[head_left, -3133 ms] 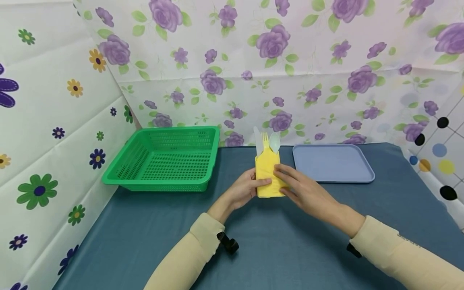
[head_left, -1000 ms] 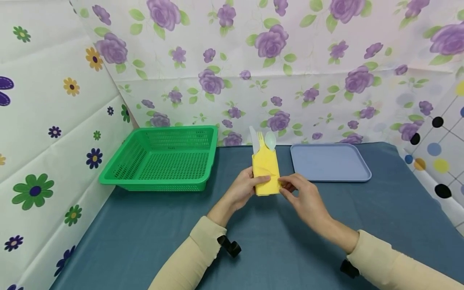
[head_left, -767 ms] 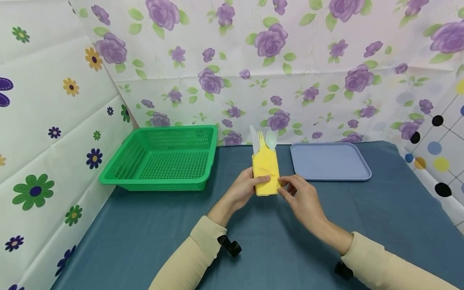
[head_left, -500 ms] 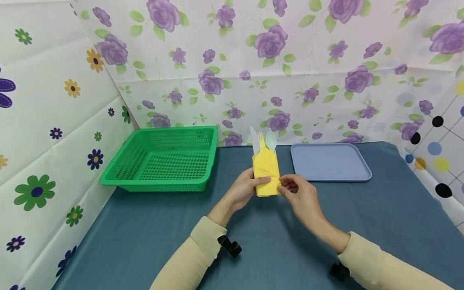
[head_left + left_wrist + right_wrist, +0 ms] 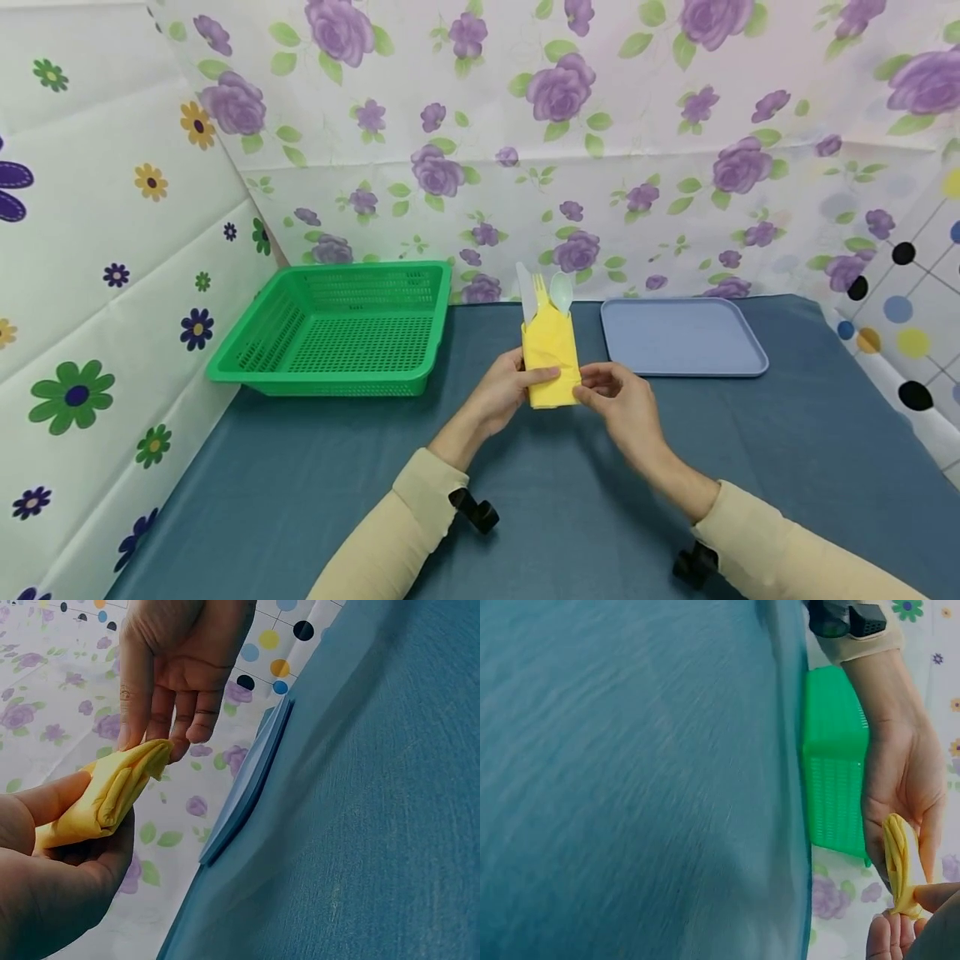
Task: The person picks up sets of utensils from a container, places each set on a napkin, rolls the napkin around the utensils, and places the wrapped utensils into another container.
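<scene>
A folded yellow napkin [image 5: 550,348] is held upright above the table, like a pocket. From its top stick out a whitish knife [image 5: 527,292], a yellow fork [image 5: 540,288] and a pale green spoon [image 5: 561,292]. My left hand [image 5: 502,392] grips the napkin from the left, thumb across its front and fingers behind. At the lower right edge, my right hand [image 5: 624,407] pinches the napkin between thumb and fingertips. In the left wrist view, the napkin's folded layers [image 5: 112,799] show at its bottom end.
A green perforated basket [image 5: 330,387] stands on the blue tablecloth [image 5: 337,492] at the back left. At the back right lies a light blue tray [image 5: 684,337]. Flower-printed sheets [image 5: 495,100] hang behind and at the left.
My right hand has moved from lying across the napkin's front to pinching its lower right edge. The napkin leans slightly more to the left; my left hand keeps its grip.
</scene>
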Demonstrator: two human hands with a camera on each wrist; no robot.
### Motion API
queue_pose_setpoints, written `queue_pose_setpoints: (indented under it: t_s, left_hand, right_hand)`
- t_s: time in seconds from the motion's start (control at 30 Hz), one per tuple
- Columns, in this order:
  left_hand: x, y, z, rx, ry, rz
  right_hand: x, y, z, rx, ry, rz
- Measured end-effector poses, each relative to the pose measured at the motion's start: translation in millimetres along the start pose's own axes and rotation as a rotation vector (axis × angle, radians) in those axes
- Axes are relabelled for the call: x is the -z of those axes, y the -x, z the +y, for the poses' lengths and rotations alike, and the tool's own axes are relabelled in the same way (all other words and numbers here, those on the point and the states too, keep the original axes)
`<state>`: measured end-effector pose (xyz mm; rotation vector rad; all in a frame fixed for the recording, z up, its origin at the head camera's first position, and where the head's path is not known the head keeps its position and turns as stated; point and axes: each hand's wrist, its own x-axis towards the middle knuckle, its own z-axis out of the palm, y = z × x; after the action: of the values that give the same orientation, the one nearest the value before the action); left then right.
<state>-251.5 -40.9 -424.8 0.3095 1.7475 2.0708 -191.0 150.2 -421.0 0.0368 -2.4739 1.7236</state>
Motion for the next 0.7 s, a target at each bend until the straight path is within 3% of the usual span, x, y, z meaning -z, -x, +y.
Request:
queue_pose_setpoints:
  t_s: [0.23,0.7]
  left_hand:
    - [2.8,0.8,3.5,0.012,-0.018,-0.001]
    - [4.1,0.1,7.5,0.036,-0.072,-0.007]
  right_hand:
    - [2.8,-2.9,0.2,-0.128,-0.234,-0.102]
    - [7.4,-8.5,6.0,-0.281,-0.393,-0.187]
